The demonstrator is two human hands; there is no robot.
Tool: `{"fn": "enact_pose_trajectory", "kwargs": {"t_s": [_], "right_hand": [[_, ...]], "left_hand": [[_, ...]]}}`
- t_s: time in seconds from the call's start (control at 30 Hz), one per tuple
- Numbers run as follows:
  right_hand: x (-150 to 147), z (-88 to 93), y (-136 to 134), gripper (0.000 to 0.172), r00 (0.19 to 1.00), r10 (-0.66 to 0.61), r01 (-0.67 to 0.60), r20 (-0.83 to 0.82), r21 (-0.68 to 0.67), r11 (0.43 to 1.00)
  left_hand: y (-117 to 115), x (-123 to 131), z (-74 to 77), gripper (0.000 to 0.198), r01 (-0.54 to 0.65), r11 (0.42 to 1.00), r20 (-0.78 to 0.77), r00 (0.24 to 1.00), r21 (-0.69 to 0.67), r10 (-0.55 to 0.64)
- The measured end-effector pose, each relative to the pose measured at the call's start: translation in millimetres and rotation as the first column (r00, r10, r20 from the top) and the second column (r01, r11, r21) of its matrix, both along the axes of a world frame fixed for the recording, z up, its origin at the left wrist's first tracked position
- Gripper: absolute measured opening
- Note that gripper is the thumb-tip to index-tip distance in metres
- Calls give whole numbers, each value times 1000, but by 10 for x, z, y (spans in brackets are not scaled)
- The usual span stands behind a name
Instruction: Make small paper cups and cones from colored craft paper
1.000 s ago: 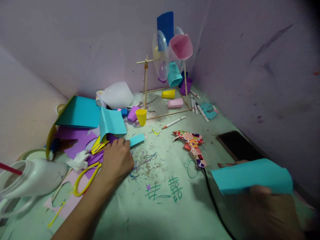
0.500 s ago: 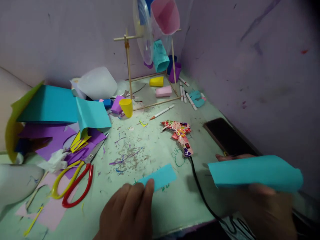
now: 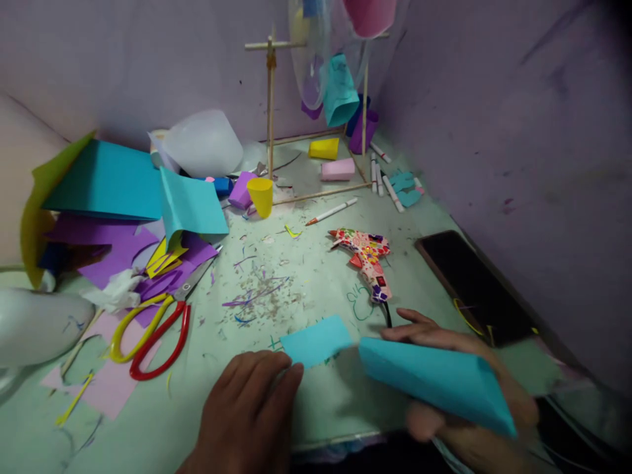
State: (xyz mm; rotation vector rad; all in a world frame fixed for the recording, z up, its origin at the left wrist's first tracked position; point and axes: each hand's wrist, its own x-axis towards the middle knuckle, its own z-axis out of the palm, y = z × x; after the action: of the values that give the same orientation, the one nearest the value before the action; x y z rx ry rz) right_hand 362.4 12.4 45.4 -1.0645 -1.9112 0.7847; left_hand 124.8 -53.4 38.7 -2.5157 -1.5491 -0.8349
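My right hand (image 3: 459, 375) grips a curled or folded sheet of turquoise paper (image 3: 429, 375) above the table's front right, its thumb below and fingers behind; the hand is slightly blurred. Flat on the table, my left hand (image 3: 251, 395) has its fingers curled and close together, with thumb and fingertips at the near left edge of a small turquoise paper rectangle (image 3: 318, 341). Beyond both hands lies a flower-patterned glue gun (image 3: 368, 260), its black cord passing behind the right hand.
Scissors with red and yellow handles (image 3: 162, 329) lie at left beside paper scraps (image 3: 118, 243) and a white plastic bottle (image 3: 39, 326). A stick frame (image 3: 270, 112) carries paper cups at the back. Several markers (image 3: 380, 178) and a phone (image 3: 474, 286) lie on the right.
My right hand has brought the curled turquoise sheet leftward and tilted it, closer to the small rectangle. The view has shifted slightly; my left hand stays by the rectangle, showing more of it.
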Motion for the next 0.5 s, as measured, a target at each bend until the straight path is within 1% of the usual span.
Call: {"fn": "enact_pose_trajectory", "kwargs": {"t_s": [0.07, 0.13, 0.2, 0.23, 0.3, 0.37, 0.4, 0.5], "right_hand": [[-99, 61, 66, 54, 989, 151, -151, -2, 50, 987], [-209, 96, 138, 54, 971, 240, -241, 16, 78, 967], [-305, 87, 193, 55, 960, 275, -279, 52, 90, 956], [-340, 65, 211, 56, 956, 286, -291, 69, 95, 952], [-382, -2, 227, 57, 945, 308, -319, 108, 106, 942], [-394, -76, 228, 58, 933, 329, -345, 143, 108, 932], [-395, -108, 228, 58, 929, 338, -355, 154, 107, 929], [-408, -168, 241, 58, 915, 362, -382, 178, 95, 919]], "left_hand": [[-25, -45, 44, 28, -52, 998, 31, 998, -18, 52], [-15, -40, 56, 28, -66, 998, 59, 996, -22, 67], [7, -7, 23, 27, -42, 999, 72, 996, -29, 44], [15, 11, -5, 28, -21, 998, 63, 998, -59, 25], [16, 32, -66, 31, 12, 988, 52, 999, -152, -4], [3, 32, -117, 31, 27, 967, 58, 998, -254, -13], [-4, 25, -135, 31, 30, 959, 65, 998, -281, -13], [-8, -1, -169, 28, 31, 961, 80, 997, -275, -9]]}}
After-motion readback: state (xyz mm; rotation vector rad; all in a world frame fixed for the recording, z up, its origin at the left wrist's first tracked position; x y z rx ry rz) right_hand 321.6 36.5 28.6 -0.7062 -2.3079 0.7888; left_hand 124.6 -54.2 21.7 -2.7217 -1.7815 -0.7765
